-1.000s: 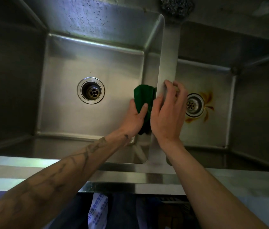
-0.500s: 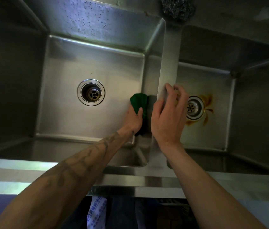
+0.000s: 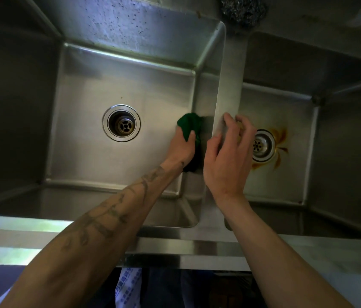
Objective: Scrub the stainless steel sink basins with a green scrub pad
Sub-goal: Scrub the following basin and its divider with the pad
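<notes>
1. Thumb of the left hand (image 3: 180, 152) is hooked over the green scrub pad (image 3: 189, 123), clamping it to the palm. The other fingers are tucked behind the pad, so can't really see them
2. That pad is pushed against the right-hand wall of the left basin (image 3: 126, 90), low down near the floor
3. Just beside it the right hand (image 3: 226, 161) grabs the divider (image 3: 230, 81) between the two basins. Fingertips (image 3: 227, 118) are bent over the top strip and the thumb is down the left-basin side, so it's pinching the metal
4. Tattooed left forearm (image 3: 113, 214) reaches down into the left basin, and the right one comes in over the front rim (image 3: 186, 245)
5. Left drain (image 3: 121, 123) sits mid-floor, off to the left of the pad. Over in the right basin (image 3: 286, 183) the right drain (image 3: 262, 145) peeks out past the right hand's knuckles, with an orange-brown rust stain (image 3: 281, 150) fanning out round it
6. Wad of steel wool (image 3: 242, 7) sits on the back ledge at the far end of the divider, and the left basin's back wall is all dark specks
</notes>
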### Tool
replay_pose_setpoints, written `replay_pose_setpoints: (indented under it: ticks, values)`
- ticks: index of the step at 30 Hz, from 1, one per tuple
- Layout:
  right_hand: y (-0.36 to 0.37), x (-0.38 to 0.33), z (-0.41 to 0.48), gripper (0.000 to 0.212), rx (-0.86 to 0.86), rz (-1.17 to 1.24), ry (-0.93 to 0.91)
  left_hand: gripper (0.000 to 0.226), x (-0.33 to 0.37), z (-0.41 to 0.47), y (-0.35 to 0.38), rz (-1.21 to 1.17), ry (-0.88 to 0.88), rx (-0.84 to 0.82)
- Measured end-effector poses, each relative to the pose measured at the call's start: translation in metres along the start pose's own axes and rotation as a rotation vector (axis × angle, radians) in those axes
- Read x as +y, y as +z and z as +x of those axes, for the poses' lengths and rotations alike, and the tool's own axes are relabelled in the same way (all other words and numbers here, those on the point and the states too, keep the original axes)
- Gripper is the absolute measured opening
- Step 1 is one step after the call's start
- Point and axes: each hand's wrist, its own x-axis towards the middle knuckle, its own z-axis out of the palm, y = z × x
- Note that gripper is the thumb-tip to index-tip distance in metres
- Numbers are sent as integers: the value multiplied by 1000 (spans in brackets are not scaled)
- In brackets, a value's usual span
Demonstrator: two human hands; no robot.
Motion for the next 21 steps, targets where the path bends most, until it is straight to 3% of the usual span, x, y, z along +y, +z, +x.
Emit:
replay_pose_setpoints:
  ticks: [5, 11, 15, 17, 21]
  values:
    - [0, 1, 0, 38, 4, 7, -11, 10, 17, 10, 0, -51, 291, 75]
    - [0, 0, 0, 40, -16, 21, 8, 40, -1, 11, -2, 68, 79, 17]
    - [0, 0, -1, 40, -13, 23, 13, 15, 20, 15, 2, -53, 275, 86]
    - [0, -1, 0, 41, -18, 23, 14, 13, 16, 16, 5, -46, 307, 129]
    - [-2, -1, 0, 40, -16, 28, 10, 38, -5, 19, 7, 63, 54, 90]
